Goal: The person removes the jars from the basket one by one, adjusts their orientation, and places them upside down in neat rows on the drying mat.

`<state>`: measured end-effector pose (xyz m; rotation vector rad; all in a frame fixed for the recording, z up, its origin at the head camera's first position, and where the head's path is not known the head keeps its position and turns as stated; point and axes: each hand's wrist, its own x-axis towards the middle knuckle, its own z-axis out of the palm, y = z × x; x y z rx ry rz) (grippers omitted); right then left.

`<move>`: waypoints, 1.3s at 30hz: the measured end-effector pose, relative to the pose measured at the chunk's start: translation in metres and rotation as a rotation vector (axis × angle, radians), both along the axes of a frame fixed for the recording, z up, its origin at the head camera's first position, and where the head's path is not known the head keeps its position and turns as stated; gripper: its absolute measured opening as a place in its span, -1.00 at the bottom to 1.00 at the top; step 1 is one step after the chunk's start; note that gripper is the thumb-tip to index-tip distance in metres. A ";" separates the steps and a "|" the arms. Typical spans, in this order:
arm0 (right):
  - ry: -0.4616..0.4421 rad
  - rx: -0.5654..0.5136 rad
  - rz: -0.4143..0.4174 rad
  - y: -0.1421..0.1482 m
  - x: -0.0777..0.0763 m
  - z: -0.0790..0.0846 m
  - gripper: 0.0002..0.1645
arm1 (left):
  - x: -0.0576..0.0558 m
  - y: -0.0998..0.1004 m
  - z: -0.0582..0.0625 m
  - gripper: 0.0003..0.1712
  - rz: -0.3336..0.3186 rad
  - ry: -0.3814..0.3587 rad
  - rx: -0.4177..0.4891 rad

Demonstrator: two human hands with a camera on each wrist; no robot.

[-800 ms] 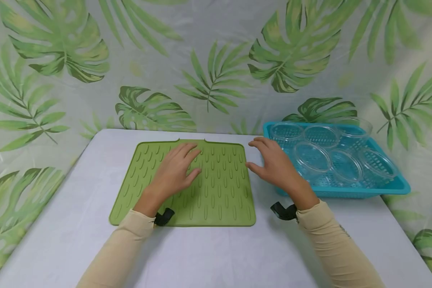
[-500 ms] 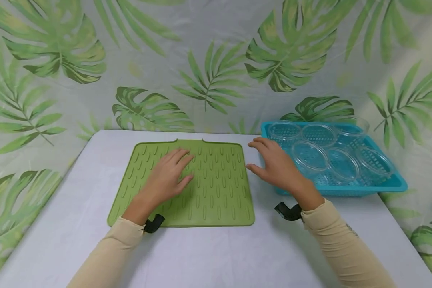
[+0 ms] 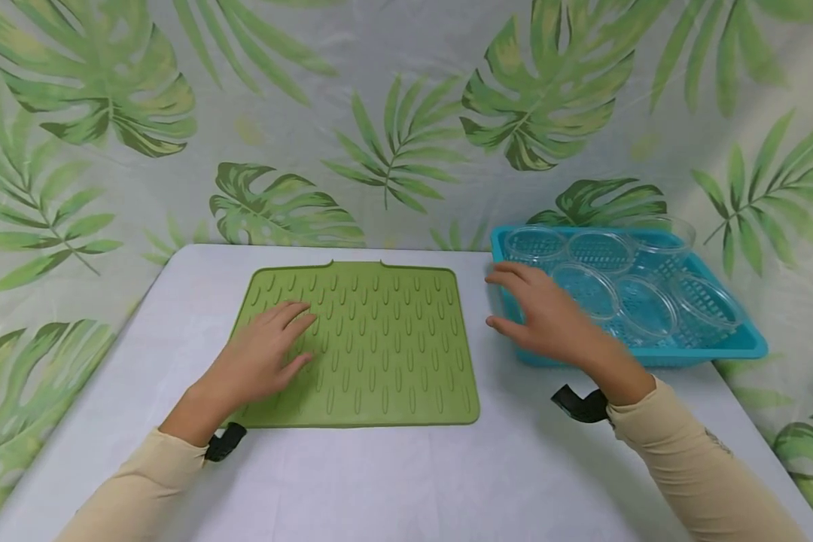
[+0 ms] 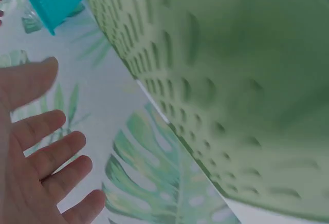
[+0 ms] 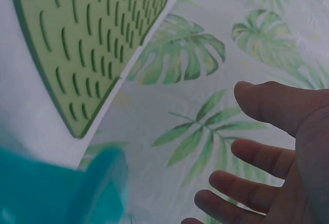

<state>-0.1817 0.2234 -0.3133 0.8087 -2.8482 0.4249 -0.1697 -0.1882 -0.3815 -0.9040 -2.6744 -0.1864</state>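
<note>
My left hand (image 3: 257, 357) hovers over the left part of a green ridged mat (image 3: 393, 339), its fingers spread and nothing between them. In the left wrist view the fingers (image 4: 56, 154) stand apart from the mat (image 4: 205, 106). My right hand (image 3: 549, 312) is at the left side of a blue plastic basket (image 3: 677, 360), in front of part of its rim. Its fingers are loosely spread and hold nothing. Several clear round cups (image 3: 647, 305) stand or lean inside the basket. The right wrist view shows the basket's blurred blue corner (image 5: 103, 183) below the mat.
A white cloth (image 3: 379, 482) covers the table. Behind it hangs a leaf-print curtain (image 3: 420, 218). A black wrist mount sits on the left wrist (image 3: 225, 443) and another on the right wrist (image 3: 580, 404).
My left hand has moved left and toward me across the mat. My right hand has shifted right, closer to the basket. The mat, basket and cups have stayed in place.
</note>
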 end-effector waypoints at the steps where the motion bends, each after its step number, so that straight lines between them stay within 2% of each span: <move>1: -0.006 0.003 -0.001 0.003 0.001 0.002 -0.27 | 0.001 -0.004 0.000 -0.32 0.009 -0.005 -0.017; 5: -0.030 0.000 -0.001 0.018 0.005 0.006 -0.28 | 0.004 -0.015 -0.003 -0.29 0.024 -0.019 -0.047; 9: -0.027 -0.045 0.019 0.031 0.011 0.009 -0.31 | 0.005 -0.017 -0.006 -0.29 0.020 -0.052 0.006; 16: 0.089 -0.109 0.037 0.050 0.017 0.017 -0.32 | 0.009 -0.032 -0.012 -0.28 0.061 -0.191 0.121; 20: 0.105 -0.108 -0.008 0.069 0.020 0.022 -0.32 | 0.014 -0.049 -0.019 -0.27 0.090 -0.258 0.120; 24: 0.103 -0.092 -0.075 0.089 0.022 0.027 -0.30 | 0.020 -0.063 -0.024 -0.24 0.108 -0.295 0.114; 31: 0.110 -0.077 -0.113 0.112 0.022 0.027 -0.26 | 0.030 -0.083 -0.024 -0.22 0.147 -0.330 0.113; 36: 0.073 -0.055 -0.136 0.122 0.020 0.026 -0.25 | 0.034 -0.087 -0.024 -0.22 0.156 -0.343 0.114; 39: 0.012 -0.066 -0.158 0.126 0.017 0.024 -0.23 | 0.033 -0.088 -0.026 -0.20 0.147 -0.353 0.123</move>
